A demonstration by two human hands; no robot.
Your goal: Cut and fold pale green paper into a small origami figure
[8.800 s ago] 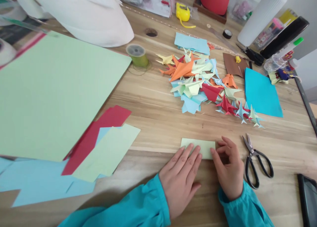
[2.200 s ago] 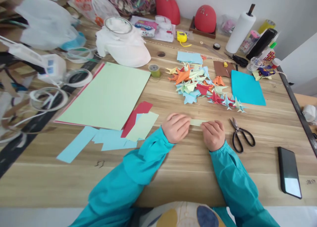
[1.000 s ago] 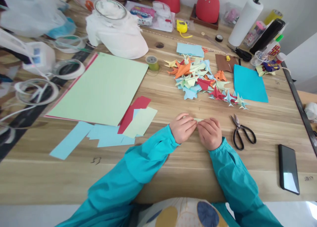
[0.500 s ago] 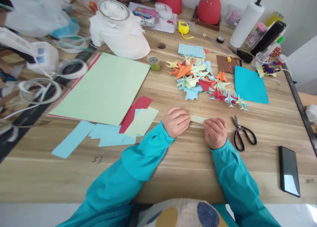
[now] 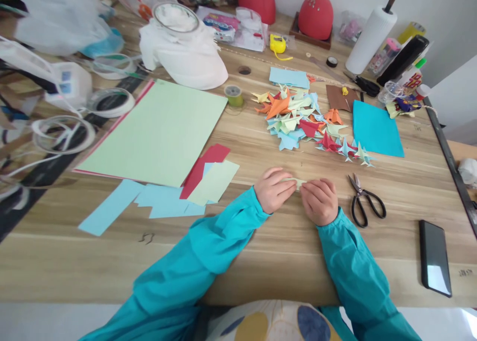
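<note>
My left hand [image 5: 274, 189] and my right hand [image 5: 319, 201] sit close together on the wooden table [image 5: 290, 251], fingers curled over a small folded strip of pale green paper [image 5: 297, 182]. Only a sliver of the strip shows between the two hands; the rest is hidden under the fingers. Both arms wear teal sleeves. Black scissors [image 5: 363, 200] lie just right of my right hand. A heap of folded paper figures [image 5: 303, 120] in orange, red, blue and green lies beyond the hands.
A large pale green sheet [image 5: 156, 132] lies at the left, with red, green and light-blue offcuts [image 5: 186, 187] beside it. A blue sheet [image 5: 376, 130], a phone [image 5: 434, 256], a paper towel roll [image 5: 370, 35], a thread spool [image 5: 234, 95] and tape rolls [image 5: 63, 135] crowd the edges.
Half a second ago the hands were apart with the green strip showing between them; now they have drawn together over it. Earlier the paper was a wider rectangle.
</note>
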